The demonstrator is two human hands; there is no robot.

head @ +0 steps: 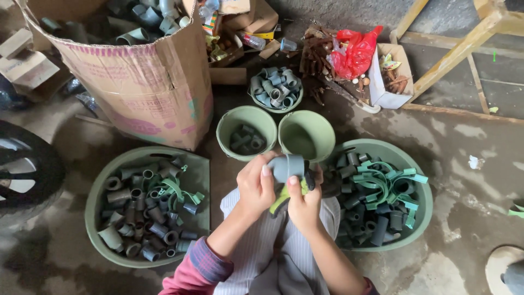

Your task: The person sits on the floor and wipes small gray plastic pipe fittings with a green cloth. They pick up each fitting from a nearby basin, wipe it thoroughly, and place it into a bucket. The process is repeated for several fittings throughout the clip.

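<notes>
While you sat on the floor, both of your hands met over your lap, and the scene stood like this:

Left hand: your left hand (256, 186) was curled around the left end of a grey pipe fitting (287, 166), thumb on top, fingers wrapped under it.
Right hand: your right hand (303, 203) was closed from below on the same fitting and on a yellow-green piece (279, 201) that stuck out beneath it; a dark part lay at its fingertips, too small for you to tell what it was.
Fitting: it was held level above your lap, just below the two small buckets and between the two big basins.
Left basin (93, 207): green, beside your left arm, full of grey pipe pieces with a few green clamps on top.
Right basin (426, 210): green, beside your right hand, heaped with dark fittings and many green clamps.
Left bucket (225, 127): small, green, a few grey fittings at its bottom.
Right bucket (305, 134): small, green, touching the left bucket, no contents you could make out.
Bowl (274, 87): farther off, filled with grey couplings.
Cardboard box (147, 82): large, behind the left basin, grey pipe elbows inside.
Red bag (357, 52): crumpled near a small white box (385, 90).
</notes>
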